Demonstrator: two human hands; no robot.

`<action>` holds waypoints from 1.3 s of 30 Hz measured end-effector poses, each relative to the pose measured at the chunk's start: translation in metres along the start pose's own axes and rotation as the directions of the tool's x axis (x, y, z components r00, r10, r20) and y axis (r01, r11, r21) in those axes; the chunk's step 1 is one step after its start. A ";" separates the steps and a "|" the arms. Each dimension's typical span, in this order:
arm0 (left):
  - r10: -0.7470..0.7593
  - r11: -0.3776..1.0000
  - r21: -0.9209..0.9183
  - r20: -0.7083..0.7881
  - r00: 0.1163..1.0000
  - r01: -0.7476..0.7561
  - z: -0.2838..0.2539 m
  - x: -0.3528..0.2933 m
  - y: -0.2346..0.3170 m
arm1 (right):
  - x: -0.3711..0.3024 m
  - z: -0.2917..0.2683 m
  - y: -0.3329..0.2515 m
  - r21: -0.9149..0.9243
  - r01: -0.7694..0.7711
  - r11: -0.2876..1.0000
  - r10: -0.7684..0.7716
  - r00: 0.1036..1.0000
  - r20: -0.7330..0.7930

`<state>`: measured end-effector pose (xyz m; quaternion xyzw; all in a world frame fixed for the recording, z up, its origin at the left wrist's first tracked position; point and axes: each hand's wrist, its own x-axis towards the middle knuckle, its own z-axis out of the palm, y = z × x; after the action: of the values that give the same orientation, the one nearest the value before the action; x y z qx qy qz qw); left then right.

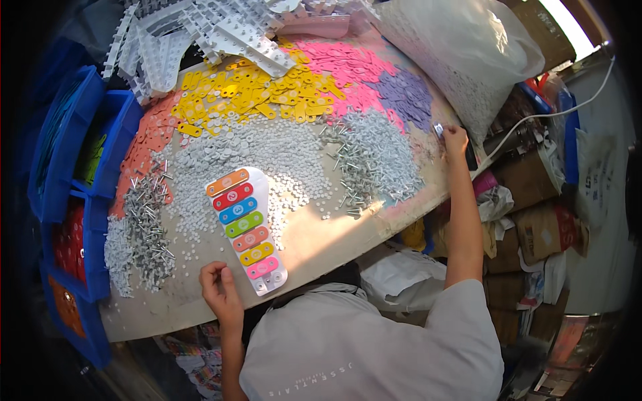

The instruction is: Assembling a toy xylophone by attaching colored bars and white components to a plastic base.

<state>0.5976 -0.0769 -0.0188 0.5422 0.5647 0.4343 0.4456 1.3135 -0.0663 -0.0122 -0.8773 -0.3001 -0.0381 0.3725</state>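
On my remote feed the right hand (456, 140) pinches a small shiny piece (439, 130), frame right, and the left hand (221, 291) curls, grip unclear, beside the multicoloured board (251, 230), lower centre-left.

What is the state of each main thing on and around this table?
Left hand, half curled, seemingly empty, beside the board
Right hand, seems to pinch a small shiny item
Board, lying flat, bearing seven coloured strips
Blue bins, open, holding coloured pieces
Bag, bulging
Yellow strips, loose, heaped
Pink strips, loose, heaped
Purple strips, loose, heaped
White discs, loose, spread out
White frames, piled untidily
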 end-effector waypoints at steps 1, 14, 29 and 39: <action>0.000 1.000 -0.003 -0.001 1.000 0.000 0.001 0.001 -0.001 | -0.004 -0.004 0.002 -0.001 0.003 1.000 -0.003 1.000 -0.001; 0.025 0.999 -0.027 -0.001 1.000 -0.025 0.006 -0.013 0.025 | -0.328 -0.038 -0.288 0.518 -0.217 0.827 -0.381 0.461 0.802; 0.212 0.943 0.230 0.143 0.967 -0.240 -0.005 -0.021 0.043 | -0.415 -0.015 -0.314 0.637 0.036 0.770 -0.597 0.394 0.699; 0.197 0.928 0.276 0.209 0.958 -0.251 -0.001 -0.023 0.041 | -0.414 -0.004 -0.309 0.544 0.272 0.793 -0.602 0.482 0.637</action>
<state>0.6063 -0.0984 0.0222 0.7012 0.5161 0.3419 0.3537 0.8049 -0.1078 0.0651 -0.6052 -0.6505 0.3114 0.3371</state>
